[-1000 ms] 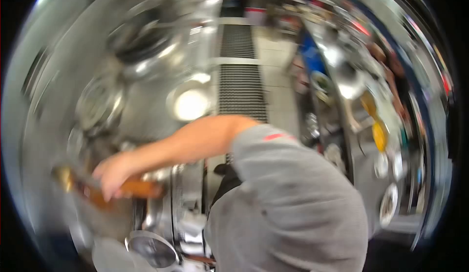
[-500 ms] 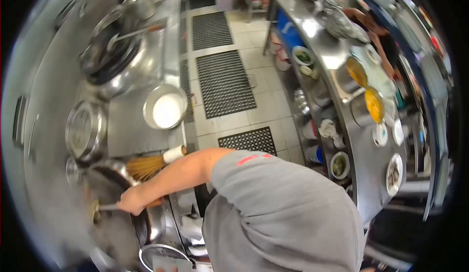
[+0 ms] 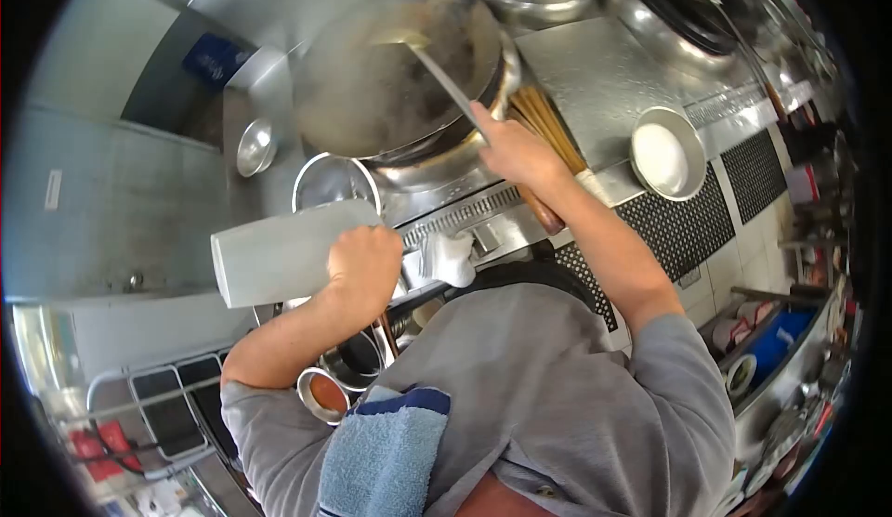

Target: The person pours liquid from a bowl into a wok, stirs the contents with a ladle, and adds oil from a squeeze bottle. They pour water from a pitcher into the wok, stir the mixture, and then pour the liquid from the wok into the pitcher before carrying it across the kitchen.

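My right hand (image 3: 520,150) is closed around the metal shaft of a long-handled wok utensil (image 3: 446,80). Its wooden grip end (image 3: 541,212) points back towards me. The utensil's head reaches into a large wok (image 3: 390,150), where thick steam blurs it and the contents. In front of my body, my left hand (image 3: 367,261) grips a translucent plastic container (image 3: 269,249) by its right end. The container lies tilted sideways in the air, close to a round metal-rimmed strainer or bowl (image 3: 334,157); what it holds cannot be seen.
Beside the wok lie a bamboo brush (image 3: 548,127) and a metal bowl of white contents (image 3: 688,187). A small metal bowl (image 3: 255,147) sits left of the wok. Near my waist stand a white cloth (image 3: 448,259), a pot of reddish sauce (image 3: 327,394) and a wire rack (image 3: 153,405).
My view has swung left from the aisle to the stove. My left hand and the plastic container have come fully into view. The right hand still grips the utensil over the wok.
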A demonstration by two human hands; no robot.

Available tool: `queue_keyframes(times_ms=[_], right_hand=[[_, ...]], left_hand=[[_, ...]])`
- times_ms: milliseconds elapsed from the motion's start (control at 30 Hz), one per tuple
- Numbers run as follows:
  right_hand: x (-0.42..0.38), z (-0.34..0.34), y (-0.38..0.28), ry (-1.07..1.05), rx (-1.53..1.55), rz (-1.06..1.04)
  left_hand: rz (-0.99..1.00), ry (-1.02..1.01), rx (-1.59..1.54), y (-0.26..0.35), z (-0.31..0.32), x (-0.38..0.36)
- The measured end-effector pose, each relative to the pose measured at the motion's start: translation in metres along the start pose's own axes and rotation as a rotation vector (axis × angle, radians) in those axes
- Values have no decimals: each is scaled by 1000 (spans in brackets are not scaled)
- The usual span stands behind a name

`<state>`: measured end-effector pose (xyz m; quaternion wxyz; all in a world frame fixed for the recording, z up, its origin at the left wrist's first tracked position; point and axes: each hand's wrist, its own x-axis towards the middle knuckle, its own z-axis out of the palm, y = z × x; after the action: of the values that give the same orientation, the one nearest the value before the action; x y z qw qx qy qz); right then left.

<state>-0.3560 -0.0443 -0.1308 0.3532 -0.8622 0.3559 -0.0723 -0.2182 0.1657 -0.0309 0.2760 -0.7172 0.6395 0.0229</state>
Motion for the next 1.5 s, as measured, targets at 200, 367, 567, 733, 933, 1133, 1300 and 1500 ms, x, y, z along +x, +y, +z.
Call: queue_keyframes(times_ms=[200,367,567,733,933,1133,1300,1500], right_hand=[[-2,3,5,20,13,-11],[1,2,2,-43,341,63],[-9,-16,-21,-385,1260,212],[-32,-37,-29,-643,2144,441],[-50,-98,-68,-612,2081,463],[-46,-164,-92,-426,1530,209],[-41,-214,-113,-267,1164,-42],[-21,-227,-110,-77,940,-216]], left_hand=[[-149,59,-99,-16,-30,-18],[-398,523,-755,-83,-45,-66],[-371,1436,-1289,-66,82,-91],[-395,1489,-1353,-47,100,-102],[-555,1597,-1341,-48,118,-124],[-634,1542,-1195,-51,118,-136],[-495,1580,-1235,-58,137,-132],[-574,1520,-1218,-57,129,-124]])
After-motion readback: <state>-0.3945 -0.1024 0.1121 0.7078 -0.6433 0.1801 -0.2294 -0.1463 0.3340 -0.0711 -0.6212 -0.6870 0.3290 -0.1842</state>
